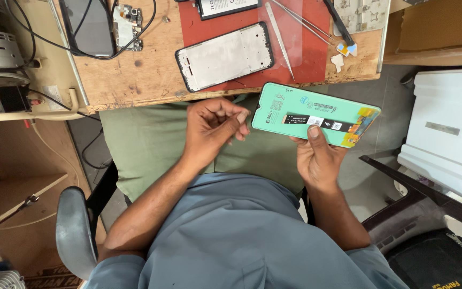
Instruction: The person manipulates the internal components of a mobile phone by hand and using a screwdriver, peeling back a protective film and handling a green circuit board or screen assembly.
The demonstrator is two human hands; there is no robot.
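1. Nearest: blue-grey shirt [241, 235], green cloth [151, 139] over lap, forearms reaching toward 12 o'clock.
2. Right hand [316, 158] grip: thumb pressed on top, fingers beneath, pinching green-backed phone screen panel [316, 113]; panel held in air over lap, just off table [135, 75] edge.
3. Left hand [215, 128] at 9 o'clock of panel, fingertips pinched together; anything between them too small to tell.
4. On table at 12 o'clock: bare phone frame [224, 55] on red mat [306, 59], tweezers [280, 37] beside.
5. Risk, judged: one-handed edge hold over open lap; slip would drop panel, likely cracking glass or creasing flex strip.
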